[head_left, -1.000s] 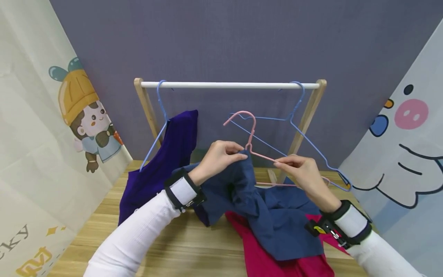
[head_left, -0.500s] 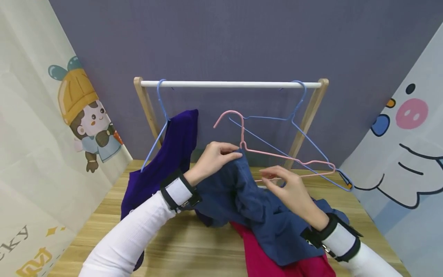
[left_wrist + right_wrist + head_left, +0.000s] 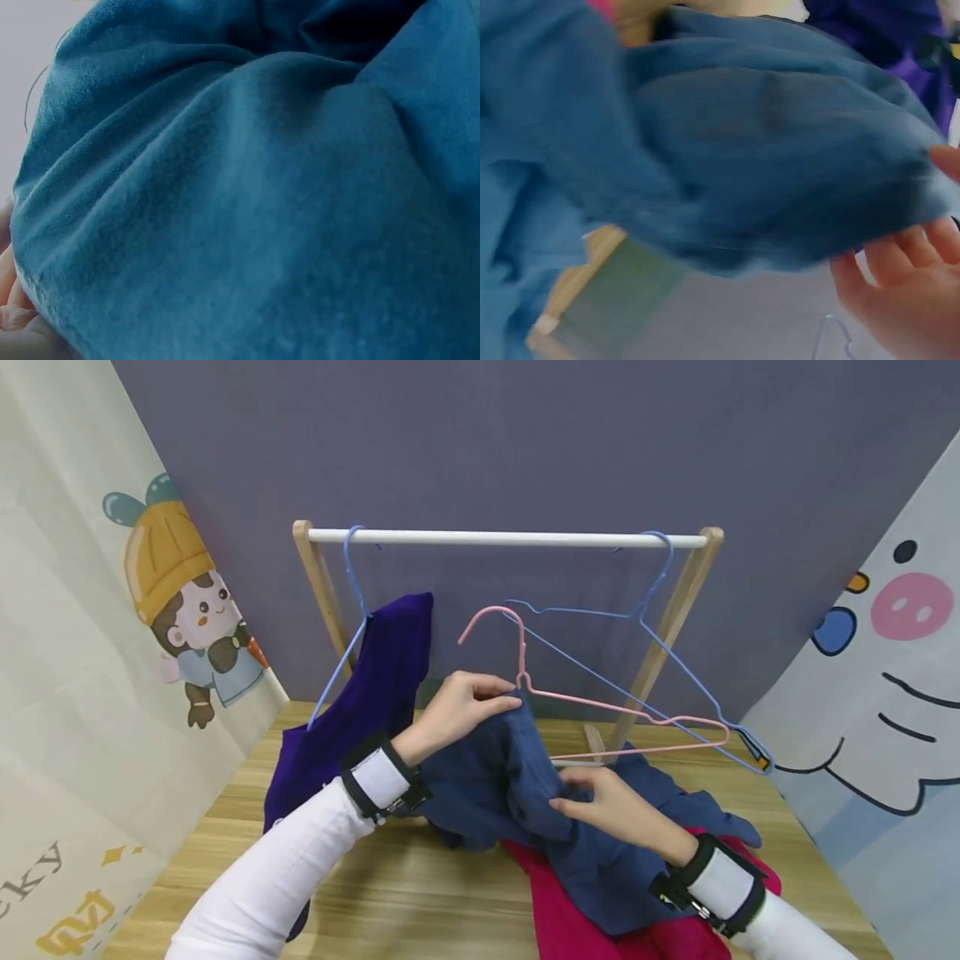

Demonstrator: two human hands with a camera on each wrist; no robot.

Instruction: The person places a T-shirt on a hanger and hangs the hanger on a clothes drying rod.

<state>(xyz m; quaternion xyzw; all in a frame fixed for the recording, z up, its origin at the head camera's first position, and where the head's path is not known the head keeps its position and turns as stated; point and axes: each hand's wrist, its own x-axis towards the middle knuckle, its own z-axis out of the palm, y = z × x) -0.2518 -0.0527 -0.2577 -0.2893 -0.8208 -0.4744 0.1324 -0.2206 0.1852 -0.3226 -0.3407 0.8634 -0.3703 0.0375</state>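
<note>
My left hand (image 3: 467, 706) pinches an edge of a dark blue garment (image 3: 495, 760) at the neck of a pink clothes hanger (image 3: 592, 702). The hanger's hook points up and left, and its right arm is bare. Cloth covers its left side. Lower right, my right hand (image 3: 607, 802) has thumb and fingers at a fold of the same garment, below the hanger's bottom bar. Blue cloth (image 3: 780, 165) runs between thumb and fingers in the right wrist view. Folds of the garment (image 3: 240, 210) fill most of the left wrist view.
Behind stands a wooden rack with a white rail (image 3: 495, 537). A purple garment (image 3: 360, 693) hangs from its left blue hanger (image 3: 333, 681); a bare blue hanger (image 3: 682, 668) hangs at right. A crimson garment (image 3: 562, 902) lies under the blue one on the wooden table (image 3: 405, 902).
My right hand has let go of the hanger's right arm and moved down and left to the blue cloth. The pink hanger has shifted left; my left hand keeps its pinch.
</note>
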